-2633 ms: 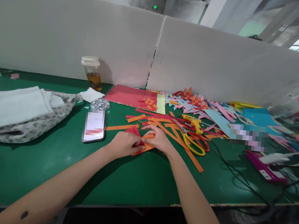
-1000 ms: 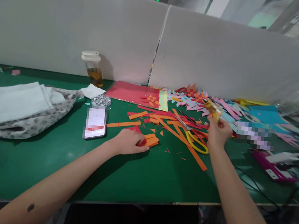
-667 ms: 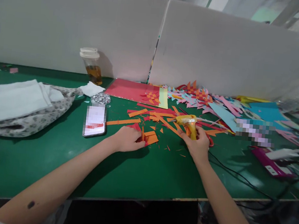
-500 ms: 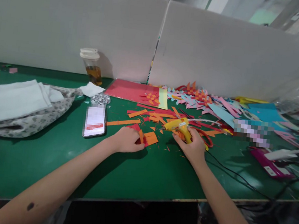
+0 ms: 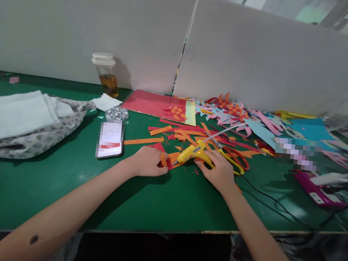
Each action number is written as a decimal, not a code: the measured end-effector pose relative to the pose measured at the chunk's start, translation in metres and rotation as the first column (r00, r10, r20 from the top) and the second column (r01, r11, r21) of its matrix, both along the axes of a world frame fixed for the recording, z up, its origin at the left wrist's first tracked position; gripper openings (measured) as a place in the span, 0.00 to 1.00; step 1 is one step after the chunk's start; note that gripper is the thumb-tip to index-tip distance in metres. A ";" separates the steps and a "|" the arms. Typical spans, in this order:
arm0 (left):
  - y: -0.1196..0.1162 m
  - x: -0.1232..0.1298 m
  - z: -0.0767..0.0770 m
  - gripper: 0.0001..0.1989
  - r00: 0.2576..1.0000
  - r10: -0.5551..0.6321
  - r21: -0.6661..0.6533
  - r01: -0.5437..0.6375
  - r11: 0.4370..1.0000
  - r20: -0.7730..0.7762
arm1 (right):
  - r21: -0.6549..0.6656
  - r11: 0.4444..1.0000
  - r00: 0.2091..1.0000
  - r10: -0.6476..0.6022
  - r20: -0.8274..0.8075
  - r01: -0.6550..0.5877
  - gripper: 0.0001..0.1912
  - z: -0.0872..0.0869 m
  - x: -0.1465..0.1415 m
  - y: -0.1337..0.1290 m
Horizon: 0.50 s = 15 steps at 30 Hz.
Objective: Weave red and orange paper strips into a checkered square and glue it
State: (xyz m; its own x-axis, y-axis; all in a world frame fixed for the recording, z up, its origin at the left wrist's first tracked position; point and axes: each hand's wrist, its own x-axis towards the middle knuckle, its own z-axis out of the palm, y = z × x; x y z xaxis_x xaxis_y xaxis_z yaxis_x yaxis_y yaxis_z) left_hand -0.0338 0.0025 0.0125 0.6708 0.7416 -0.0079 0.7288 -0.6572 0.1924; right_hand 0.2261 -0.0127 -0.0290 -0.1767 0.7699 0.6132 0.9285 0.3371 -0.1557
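Observation:
My right hand (image 5: 218,169) is closed around the handle of a yellow hot glue gun (image 5: 195,152), with a clear glue stick (image 5: 223,132) poking out of its back. The gun's nozzle points left, at the red and orange paper piece (image 5: 164,160) that my left hand (image 5: 149,161) grips against the table. Whether the tip touches the paper I cannot tell. Behind my right hand lie scissors (image 5: 237,159) with red and yellow handles. Orange and red paper strips (image 5: 189,134) are scattered just beyond both hands.
A phone (image 5: 111,139) lies left of my left hand. Farther back stand a lidded cup (image 5: 107,75) of brown liquid and a red sheet pack (image 5: 152,103). Paper cut-outs (image 5: 231,111) pile up at the back right. A purple power strip (image 5: 319,189) and a black cable (image 5: 274,203) occupy the right.
My right hand has brought the glue gun left and down, its nozzle now at the paper in my left hand. The glue stick points more upward. My left hand has stayed in place.

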 end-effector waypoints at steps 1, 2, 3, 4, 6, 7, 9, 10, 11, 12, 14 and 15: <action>0.000 0.000 0.000 0.15 1.000 0.002 -0.001 -0.002 1.000 -0.008 | 0.002 1.000 1.000 0.003 0.000 -0.003 0.20 0.000 0.000 0.000; 0.000 0.000 0.000 0.16 1.000 0.002 -0.002 -0.003 1.000 -0.015 | 0.002 1.000 1.000 0.008 0.001 -0.008 0.20 -0.001 0.001 0.000; 0.000 0.000 0.000 0.16 1.000 0.002 -0.004 -0.002 1.000 -0.022 | 0.003 1.000 1.000 0.012 0.000 -0.012 0.20 -0.001 0.001 0.001; 0.000 0.000 0.000 0.16 1.000 0.002 -0.004 -0.002 1.000 -0.028 | 0.003 1.000 1.000 0.016 -0.003 -0.016 0.19 -0.001 0.001 0.001; 0.000 0.001 0.000 0.18 0.999 0.010 0.004 -0.010 1.000 -0.043 | 0.004 1.000 1.000 0.025 -0.012 -0.025 0.19 -0.001 0.002 0.001; 0.000 0.002 0.000 0.19 0.999 0.017 0.009 -0.016 1.000 -0.051 | 0.005 1.000 0.999 0.029 -0.017 -0.029 0.18 -0.001 0.002 0.001; -0.001 0.003 -0.001 0.20 0.997 0.042 0.016 -0.041 0.999 -0.061 | 0.007 0.999 0.999 0.033 -0.024 -0.033 0.18 -0.001 0.002 0.002; -0.001 0.004 -0.001 0.20 0.997 0.056 0.018 -0.055 0.998 -0.062 | 0.009 0.999 0.999 0.035 -0.026 -0.035 0.17 -0.001 0.003 0.002; -0.002 0.005 -0.001 0.19 0.996 0.070 0.020 -0.068 0.997 -0.060 | 0.011 0.999 0.999 0.037 -0.026 -0.037 0.17 -0.002 0.003 0.002; -0.003 0.006 -0.001 0.19 0.995 0.082 0.023 -0.081 0.996 -0.059 | 0.013 0.999 0.999 0.039 -0.025 -0.038 0.17 -0.002 0.003 0.002; -0.004 0.007 -0.002 0.18 0.993 0.102 0.026 -0.101 0.995 -0.060 | 0.019 0.999 0.999 0.043 -0.021 -0.043 0.16 -0.001 0.004 0.003; -0.004 0.008 -0.002 0.18 0.992 0.108 0.028 -0.107 0.994 -0.061 | 0.021 0.999 0.999 0.046 -0.018 -0.045 0.16 -0.001 0.004 0.003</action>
State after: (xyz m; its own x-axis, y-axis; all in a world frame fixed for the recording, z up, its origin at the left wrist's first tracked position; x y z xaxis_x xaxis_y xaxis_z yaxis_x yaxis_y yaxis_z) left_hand -0.0261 -0.0017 0.0106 0.5860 0.8098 -0.0283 0.8055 -0.5784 0.1293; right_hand 0.2300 -0.0100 -0.0302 -0.1997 0.7484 0.6325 0.9091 0.3824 -0.1654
